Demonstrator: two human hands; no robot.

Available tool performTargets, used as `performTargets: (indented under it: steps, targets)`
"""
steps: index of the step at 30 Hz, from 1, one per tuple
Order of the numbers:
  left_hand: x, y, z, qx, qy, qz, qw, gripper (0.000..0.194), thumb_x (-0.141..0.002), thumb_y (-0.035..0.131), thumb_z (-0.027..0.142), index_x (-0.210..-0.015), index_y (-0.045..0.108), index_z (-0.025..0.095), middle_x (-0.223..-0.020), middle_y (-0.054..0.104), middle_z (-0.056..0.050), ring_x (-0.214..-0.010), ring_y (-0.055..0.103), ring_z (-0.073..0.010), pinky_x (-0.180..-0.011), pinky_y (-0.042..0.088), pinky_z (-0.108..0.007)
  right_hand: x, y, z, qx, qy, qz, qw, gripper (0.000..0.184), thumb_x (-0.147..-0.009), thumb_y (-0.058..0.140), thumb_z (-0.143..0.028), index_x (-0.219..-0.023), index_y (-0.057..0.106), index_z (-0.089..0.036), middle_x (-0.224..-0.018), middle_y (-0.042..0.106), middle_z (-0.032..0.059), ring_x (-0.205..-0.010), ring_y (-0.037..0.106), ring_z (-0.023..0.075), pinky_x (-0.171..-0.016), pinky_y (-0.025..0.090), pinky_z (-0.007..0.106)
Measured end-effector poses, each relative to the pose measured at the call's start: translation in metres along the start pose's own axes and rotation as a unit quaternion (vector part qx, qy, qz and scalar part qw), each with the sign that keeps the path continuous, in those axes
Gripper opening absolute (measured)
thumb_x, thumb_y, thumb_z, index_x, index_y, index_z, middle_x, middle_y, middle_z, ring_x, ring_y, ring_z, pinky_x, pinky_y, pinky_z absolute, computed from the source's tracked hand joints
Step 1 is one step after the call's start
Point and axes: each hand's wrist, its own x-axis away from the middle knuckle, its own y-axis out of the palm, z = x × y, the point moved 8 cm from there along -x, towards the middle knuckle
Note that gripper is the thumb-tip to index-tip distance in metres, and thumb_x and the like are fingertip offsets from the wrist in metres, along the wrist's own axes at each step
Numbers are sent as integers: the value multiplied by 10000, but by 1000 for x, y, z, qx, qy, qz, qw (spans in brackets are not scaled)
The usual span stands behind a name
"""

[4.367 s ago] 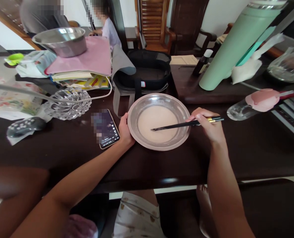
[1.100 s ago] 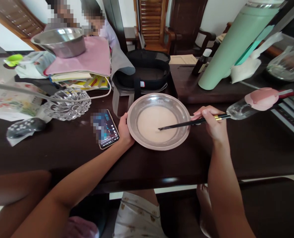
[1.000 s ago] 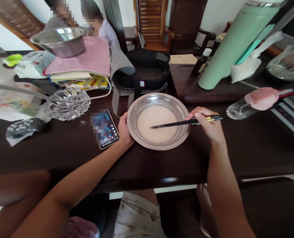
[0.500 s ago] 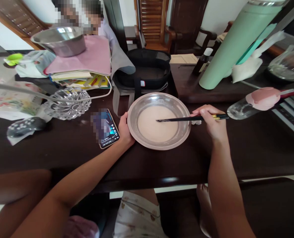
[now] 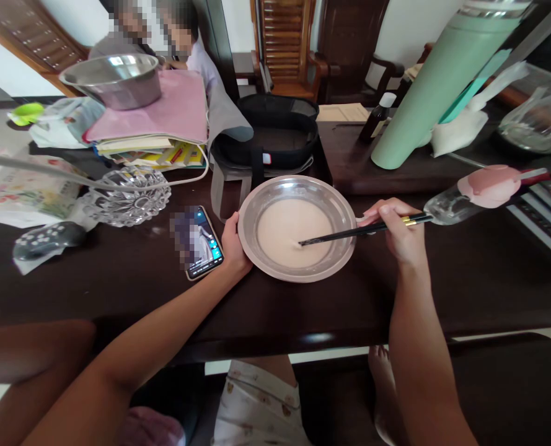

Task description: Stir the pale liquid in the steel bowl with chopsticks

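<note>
Bare left hand [image 5: 238, 248] curved in a grip, bare right hand [image 5: 401, 230] closed in a pinch.
The bare left forearm [image 5: 177, 319] slants in from the lower left, wrist nearly straight, thumb pointing up; the bare right forearm [image 5: 417, 328] stands steeper, wrist bent inward, thumb on top, fingers [image 5: 372, 216] pointing left.

1. Before me, on the table [image 5: 303, 316], is the bowl [image 5: 298, 187].
2. Into it reach my chopsticks [image 5: 340, 235].
3. At its left lies the phone [image 5: 206, 244].
4. Behind the bowl is the bag [image 5: 273, 137].
</note>
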Motion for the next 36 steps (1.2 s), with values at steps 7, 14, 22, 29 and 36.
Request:
performTargets:
  steps: [7, 14, 22, 29, 36]
  targets:
    - [0, 1, -1, 5, -8, -5, 1000, 240, -815, 726, 463, -777, 731, 226, -814, 814, -63, -1132, 791, -347, -1003, 641, -419, -1, -1, -2, 28, -4, 20, 999, 392, -922, 812, -644, -823, 838, -266, -755, 834, 31, -677, 800, 221, -600, 632, 340]
    - [0, 1, -1, 0, -4, -9, 1000, 263, -795, 734, 476, -779, 735, 213, -852, 830, -78, -1154, 785, -367, -1004, 644, -429, 0, 10, -3, 33, -6, -45, 998, 394, -937, 796, -634, -804, 843, -266, -792, 840, 36, -755, 816, 230, -682, 658, 356]
    - [3, 4, -2, 12, -28, -4, 1000, 243, -824, 683, 445, -784, 742, 213, -807, 813, -69, -1136, 790, -343, -1026, 634, -439, 0, -1, 2, 3, 11, 7, 1000, 415, -945, 783, -651, -828, 823, -255, -701, 804, 26, -611, 765, 212, -573, 615, 338]
    - [3, 5, 0, 16, -16, -6, 1000, 221, -822, 704, 435, -759, 732, 224, -790, 804, -66, -1116, 791, -332, -1019, 628, -420, -1, 1, -1, 42, -6, -2, 999, 368, -947, 797, -621, -837, 847, -274, -812, 842, 38, -763, 810, 229, -681, 650, 358]
    - [2, 4, -1, 17, -17, -6, 1000, 223, -813, 708, 447, -784, 741, 229, -823, 822, -65, -1142, 787, -346, -1006, 635, -418, -1, 10, -3, 19, 0, -40, 999, 409, -925, 802, -659, -814, 838, -267, -768, 830, 35, -696, 799, 222, -644, 654, 356]
